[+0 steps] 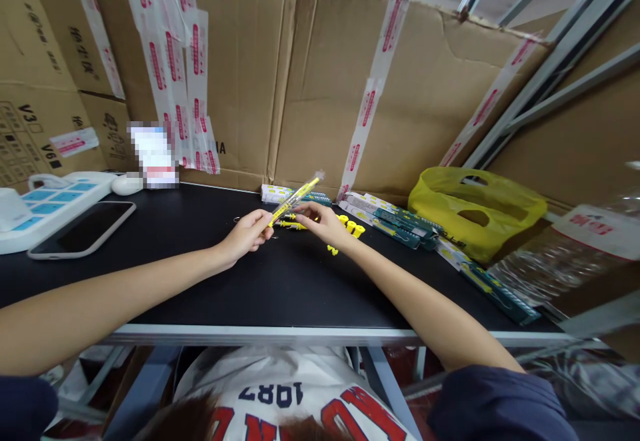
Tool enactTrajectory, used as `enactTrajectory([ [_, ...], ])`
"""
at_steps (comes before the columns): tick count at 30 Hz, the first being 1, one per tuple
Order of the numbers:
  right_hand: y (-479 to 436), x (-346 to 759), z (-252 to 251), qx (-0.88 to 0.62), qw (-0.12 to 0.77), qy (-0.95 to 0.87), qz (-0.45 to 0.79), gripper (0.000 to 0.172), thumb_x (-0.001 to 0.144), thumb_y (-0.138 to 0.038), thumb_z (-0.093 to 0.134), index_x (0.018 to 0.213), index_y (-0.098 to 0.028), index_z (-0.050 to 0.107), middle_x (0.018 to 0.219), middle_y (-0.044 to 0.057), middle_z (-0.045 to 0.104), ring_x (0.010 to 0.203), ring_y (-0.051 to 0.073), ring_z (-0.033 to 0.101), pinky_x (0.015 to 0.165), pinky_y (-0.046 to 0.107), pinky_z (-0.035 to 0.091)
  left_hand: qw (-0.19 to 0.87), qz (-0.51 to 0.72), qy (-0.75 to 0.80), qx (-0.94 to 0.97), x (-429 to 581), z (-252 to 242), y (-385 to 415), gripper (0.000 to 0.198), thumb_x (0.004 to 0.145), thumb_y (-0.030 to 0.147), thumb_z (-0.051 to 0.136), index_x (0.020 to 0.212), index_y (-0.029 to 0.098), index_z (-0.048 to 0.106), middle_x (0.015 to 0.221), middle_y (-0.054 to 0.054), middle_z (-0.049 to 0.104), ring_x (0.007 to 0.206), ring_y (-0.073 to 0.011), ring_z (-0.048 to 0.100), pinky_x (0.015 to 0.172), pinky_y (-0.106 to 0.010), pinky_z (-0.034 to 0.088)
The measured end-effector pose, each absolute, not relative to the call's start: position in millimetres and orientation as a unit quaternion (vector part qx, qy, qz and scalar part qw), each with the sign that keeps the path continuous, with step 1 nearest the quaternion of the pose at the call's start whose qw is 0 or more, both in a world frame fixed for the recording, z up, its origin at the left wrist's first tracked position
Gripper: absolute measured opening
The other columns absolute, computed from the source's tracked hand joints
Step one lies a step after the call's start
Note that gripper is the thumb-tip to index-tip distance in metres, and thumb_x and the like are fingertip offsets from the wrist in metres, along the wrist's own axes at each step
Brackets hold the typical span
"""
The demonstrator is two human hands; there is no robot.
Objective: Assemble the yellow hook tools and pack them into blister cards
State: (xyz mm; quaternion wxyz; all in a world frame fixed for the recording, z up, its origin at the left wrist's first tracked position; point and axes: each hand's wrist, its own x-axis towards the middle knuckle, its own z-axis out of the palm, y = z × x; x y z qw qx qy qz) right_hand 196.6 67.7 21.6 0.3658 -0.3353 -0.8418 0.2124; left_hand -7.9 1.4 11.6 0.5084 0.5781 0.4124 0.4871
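My left hand (249, 234) is closed around the lower end of a slim clear plastic packet (296, 201) with a yellow strip and yellow ends. The packet slants up and to the right above the table. Just right of it, my right hand (323, 222) has its fingers curled and their tips close together; whatever they pinch is hidden. Beneath and between the hands lie thin yellow-handled pieces (291, 225), some with metal hooks. Small yellow plastic parts (356, 229) lie beside my right wrist, with a tiny yellow cluster (332, 250) in front.
Slim green-and-white boxes (400, 218) lie at the back right, and another (500, 288) runs toward the front edge. A yellow plastic bag (465, 208) and clear plastic packaging (560, 254) stand right. A phone (83, 229) and power strip (60, 201) lie left. Cardboard (320, 88) walls the back.
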Motion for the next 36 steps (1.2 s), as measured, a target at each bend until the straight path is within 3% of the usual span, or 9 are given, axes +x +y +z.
enactTrajectory([
  [4,51.1,185.7,22.0,-0.262,0.374,-0.750,0.478,0.038,0.077,-0.046,0.067,0.100,-0.017,0.059,0.079,0.001,0.062,0.062,0.011,0.057,0.047,0.020,0.044,0.511,0.443,0.415,0.609,-3.5,11.2,-2.0,0.023,0.089,0.040,0.049,0.084,0.017,0.047,0.058,0.006,0.047,0.037,-0.0014,0.026,0.036,-0.012,0.015],
  [8,43.1,179.1,18.6,-0.259,0.364,-0.694,0.564,0.041,0.069,-0.042,0.076,0.097,-0.015,0.061,0.077,0.002,0.064,0.064,0.011,0.060,0.049,0.019,0.050,0.536,0.440,0.415,0.589,-1.1,15.0,-5.2,0.017,0.088,0.035,0.049,0.093,0.018,0.047,0.056,0.005,0.050,0.036,-0.0030,0.027,0.035,-0.013,0.014],
  [11,43.9,181.7,18.1,-0.253,0.376,-0.659,0.600,0.040,0.069,-0.038,0.077,0.097,-0.015,0.061,0.080,0.003,0.066,0.067,0.011,0.063,0.053,0.021,0.055,0.586,0.460,0.392,0.540,-1.2,21.2,-8.0,0.020,0.084,0.022,0.042,0.104,0.018,0.045,0.061,0.000,0.059,0.040,-0.0066,0.035,0.037,-0.015,0.020],
  [15,46.6,188.4,21.8,-0.236,0.389,-0.624,0.636,0.037,0.072,-0.035,0.076,0.098,-0.015,0.060,0.084,0.005,0.069,0.072,0.013,0.066,0.060,0.023,0.058,0.627,0.476,0.339,0.515,-2.1,27.0,-11.4,0.043,0.066,0.007,0.042,0.109,0.015,0.042,0.079,-0.010,0.070,0.051,-0.0099,0.048,0.044,-0.018,0.033],
  [18,46.1,191.5,24.6,-0.227,0.385,-0.613,0.651,0.035,0.073,-0.034,0.075,0.099,-0.015,0.060,0.082,0.004,0.070,0.071,0.013,0.067,0.061,0.024,0.059,0.626,0.475,0.325,0.526,-2.3,27.1,-12.4,0.052,0.059,0.003,0.043,0.110,0.016,0.042,0.082,-0.009,0.072,0.055,-0.0105,0.052,0.046,-0.019,0.035],
  [25,43.2,194.2,26.1,-0.205,0.371,-0.633,0.648,0.034,0.075,-0.034,0.074,0.099,-0.016,0.060,0.081,0.004,0.070,0.073,0.014,0.069,0.062,0.025,0.059,0.602,0.437,0.333,0.580,-0.5,24.9,-12.8,0.032,0.079,0.022,0.055,0.109,0.018,0.042,0.079,-0.008,0.071,0.048,-0.0083,0.048,0.041,-0.017,0.030],
  [30,39.5,195.7,32.0,-0.204,0.371,-0.661,0.620,0.033,0.074,-0.035,0.075,0.097,-0.017,0.059,0.081,0.003,0.069,0.071,0.013,0.067,0.061,0.025,0.059,0.575,0.395,0.341,0.630,-2.7,18.5,-6.2,0.029,0.082,0.034,0.060,0.102,0.019,0.045,0.067,-0.001,0.065,0.039,-0.0043,0.035,0.036,-0.015,0.019],
  [36,38.2,197.7,35.2,-0.213,0.362,-0.713,0.562,0.032,0.073,-0.032,0.075,0.095,-0.017,0.058,0.080,0.002,0.068,0.067,0.011,0.064,0.059,0.024,0.057,0.560,0.340,0.371,0.659,-4.8,14.5,-0.6,0.026,0.083,0.039,0.057,0.079,0.014,0.059,0.057,0.001,0.055,0.035,-0.0015,0.028,0.034,-0.015,0.016],
])
